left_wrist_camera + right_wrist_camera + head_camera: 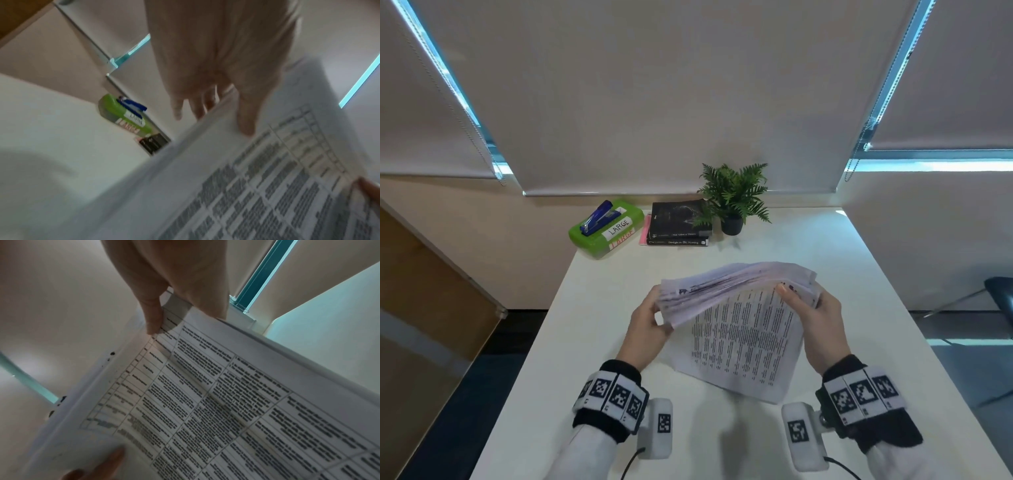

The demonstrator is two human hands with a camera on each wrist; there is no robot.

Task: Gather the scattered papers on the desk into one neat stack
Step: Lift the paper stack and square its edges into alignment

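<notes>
A thick stack of printed papers [739,308] is held above the white desk [599,308], tilted toward me with its bottom edge near the desk. My left hand [650,325] grips the stack's left edge, thumb in front and fingers behind. My right hand [815,315] grips the right edge, thumb on the front sheet. The top edges of the sheets fan out unevenly. In the left wrist view the left hand [216,100] holds the papers [267,186] at their edge. The right wrist view shows the right hand [170,309] pinching the papers [226,394] at a corner.
At the desk's far edge stand a green box [606,229] with a blue stapler [599,212] on it, a pile of dark books [678,222] and a small potted plant [734,198]. A dark chair [1000,298] is at the right.
</notes>
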